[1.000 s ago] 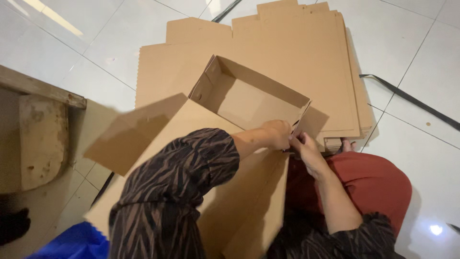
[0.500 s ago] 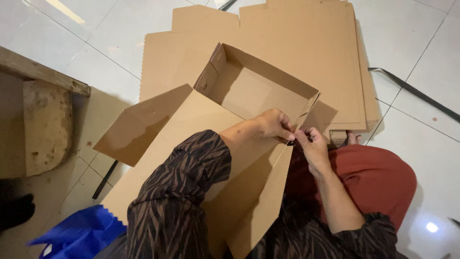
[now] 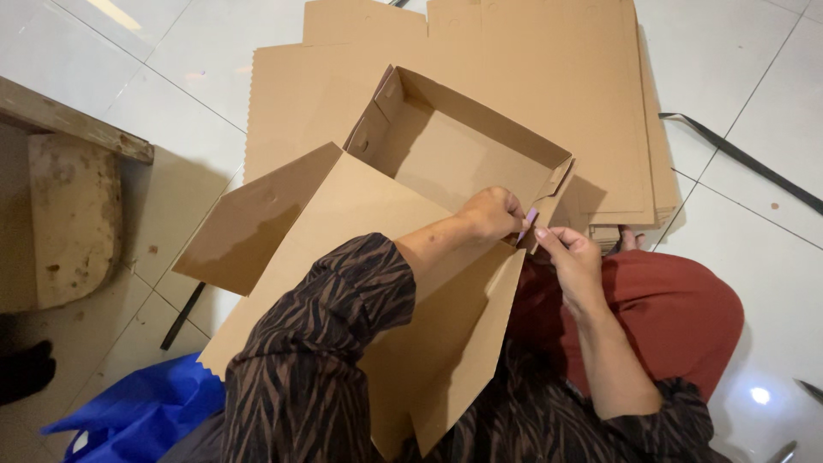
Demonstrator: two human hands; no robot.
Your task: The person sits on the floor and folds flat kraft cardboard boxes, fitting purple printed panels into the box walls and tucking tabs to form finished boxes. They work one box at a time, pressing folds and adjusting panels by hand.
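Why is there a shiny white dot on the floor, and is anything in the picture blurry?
In the head view the dot is a lamp's glare on the glossy floor tiles; a second bright streak shows at top left. The box casts a soft shadow onto the flat cardboard sheets. The left hand and right hand look sharp, not blurry.

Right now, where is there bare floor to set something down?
Bare white tile lies right of the flat cardboard stack, around a black strap, and upper left. It is crowded at the half-folded box, where both hands work.

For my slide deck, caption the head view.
Both hands, left hand and right hand, pinch a cardboard box corner.
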